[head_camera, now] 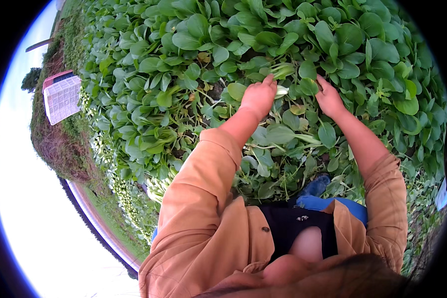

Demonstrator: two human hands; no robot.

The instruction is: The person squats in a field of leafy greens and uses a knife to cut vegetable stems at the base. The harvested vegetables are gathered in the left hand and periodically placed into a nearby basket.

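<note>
My left hand (pixel 260 95) is closed over a bok choy head, with its pale cut-looking base (pixel 281 91) sticking out on the thumb side. A rounded leaf (pixel 237 91) shows at the other side of that hand. Just beyond my left fingertips is a cluster of light green bok choy stems (pixel 282 70). My right hand (pixel 327 96) reaches in among standing leaves a short way to the right. Leaves (pixel 307 78) cover part of its fingers, so what they touch is hidden. Between my forearms, a bok choy plant with a pale stalk (pixel 307 139) lies on the low foliage.
Dense bok choy plants (pixel 197 33) stand ahead and to both sides. Harvested bok choy (pixel 160 188) lies by my left elbow, with a row of pale bases (pixel 124 197) farther left. A white plastic crate (pixel 62 100) and a red crate (pixel 56 79) stand at the field's edge. A blue boot (pixel 316 185) is below.
</note>
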